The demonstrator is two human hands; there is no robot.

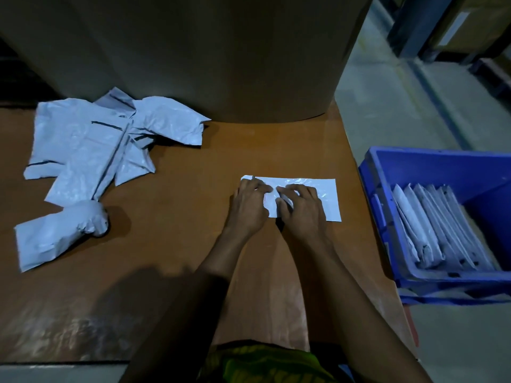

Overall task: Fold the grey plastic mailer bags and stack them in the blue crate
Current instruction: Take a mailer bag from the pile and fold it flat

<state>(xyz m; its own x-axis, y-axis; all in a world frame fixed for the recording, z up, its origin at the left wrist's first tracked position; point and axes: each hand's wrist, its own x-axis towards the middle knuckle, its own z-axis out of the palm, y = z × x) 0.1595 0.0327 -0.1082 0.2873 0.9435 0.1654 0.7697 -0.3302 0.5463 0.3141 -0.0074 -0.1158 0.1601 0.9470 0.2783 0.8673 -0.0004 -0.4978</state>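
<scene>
Both hands work on one folded mailer [318, 193], which lies flat as a long strip on the counter [179, 205], close to its right edge. The left hand [250, 207] covers the left part of the strip, and its curled fingers grip the plastic at the middle. The right hand [302, 210] is just beside it, almost touching, and pinches a small raised fold of the same mailer between thumb and fingers. The right end of the strip shows bare past this hand.

A big brown box [207, 56] stands on the far edge of the counter, right behind the mailer, and fills most of the view there. Toward the far left corner a pile [91, 142] of loose, wrinkled mailers lies spread out, with its far side just beside the box. A crumpled mailer [59, 234] lies alone near the left edge, touching the near end of the pile.

The blue crate [414, 167] stands off the counter, just beside its right edge and lower than the surface. Its near wall rises between the counter and the folded bags [437, 230], which stand on edge in a leaning row in the left part of the crate. Grey floor [387, 106] and a dark rack [414, 29] are beyond it.
</scene>
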